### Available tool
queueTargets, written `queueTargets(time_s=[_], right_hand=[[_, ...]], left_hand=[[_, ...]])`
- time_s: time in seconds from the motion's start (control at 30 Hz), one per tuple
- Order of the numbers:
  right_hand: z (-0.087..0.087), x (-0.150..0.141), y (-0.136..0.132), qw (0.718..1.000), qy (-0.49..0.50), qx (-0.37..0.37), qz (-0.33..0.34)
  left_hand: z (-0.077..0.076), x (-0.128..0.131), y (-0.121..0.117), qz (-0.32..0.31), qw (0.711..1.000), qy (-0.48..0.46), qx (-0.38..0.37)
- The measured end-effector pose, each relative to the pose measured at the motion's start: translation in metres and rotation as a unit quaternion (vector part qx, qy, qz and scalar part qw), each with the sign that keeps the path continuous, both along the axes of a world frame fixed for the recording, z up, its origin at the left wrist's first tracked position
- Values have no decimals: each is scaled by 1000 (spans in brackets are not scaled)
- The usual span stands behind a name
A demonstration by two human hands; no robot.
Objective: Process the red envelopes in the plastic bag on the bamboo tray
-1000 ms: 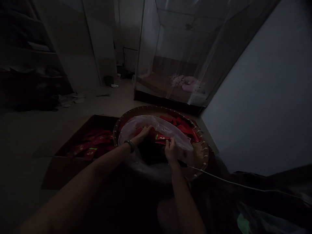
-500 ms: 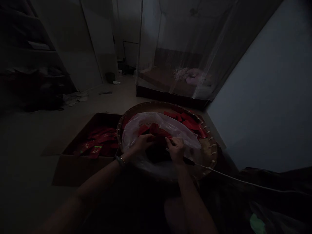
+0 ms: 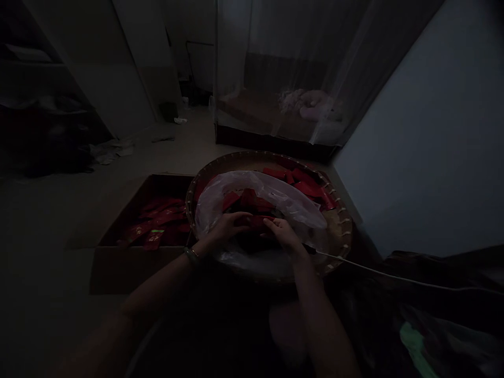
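Observation:
Between my two hands is a red packet [image 3: 258, 222], held over a clear plastic bag [image 3: 220, 189] that lies spread open in a round woven bamboo tray [image 3: 342, 239]. My left hand [image 3: 228, 227] closes on the packet's left end, a bracelet around the wrist. On its right end, the thumb and fingers of my right hand [image 3: 284, 233] pinch it. More red packets [image 3: 248, 199] show inside the bag's mouth just beyond my hands. Other red packets [image 3: 305, 184] lie at the tray's far right. The dim light hides fine detail.
Left of the tray stands an open cardboard box [image 3: 118, 268] with many printed red packets [image 3: 157, 215] inside. A white cord [image 3: 378, 272] runs from the tray to the right. Behind is a netted bed [image 3: 275, 110]; a pale wall [image 3: 425, 147] rises at right.
The view has tilted slightly, so the room sits higher in the picture. My right hand has turned a little, its fingers now pointing more to the left; both hands still hold the packet.

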State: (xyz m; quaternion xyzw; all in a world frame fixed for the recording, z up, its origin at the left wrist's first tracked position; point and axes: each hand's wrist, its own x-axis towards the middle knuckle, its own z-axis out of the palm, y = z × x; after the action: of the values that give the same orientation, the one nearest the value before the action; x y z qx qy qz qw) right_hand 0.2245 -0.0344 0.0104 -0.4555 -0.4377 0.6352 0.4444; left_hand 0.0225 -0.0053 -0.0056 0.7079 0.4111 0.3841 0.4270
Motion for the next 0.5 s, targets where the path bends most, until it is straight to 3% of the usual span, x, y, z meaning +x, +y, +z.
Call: queueTargets(time_s=[0.13,0.23,0.37,0.5], right_hand=[[1,-2,0,999,33,34,-16],[8,-5,-5,997,55,54,10],[16,-8,-11,991,106,30,75],[15,-8,-10,991,121,12,64]], left_hand=[[4,-1,4,31,996,-72,-30],[5,-2,8,73,992,-89,-60],[2,-3,11,65,990,-99,-79],[-5,-2,13,80,993,-71,-57]])
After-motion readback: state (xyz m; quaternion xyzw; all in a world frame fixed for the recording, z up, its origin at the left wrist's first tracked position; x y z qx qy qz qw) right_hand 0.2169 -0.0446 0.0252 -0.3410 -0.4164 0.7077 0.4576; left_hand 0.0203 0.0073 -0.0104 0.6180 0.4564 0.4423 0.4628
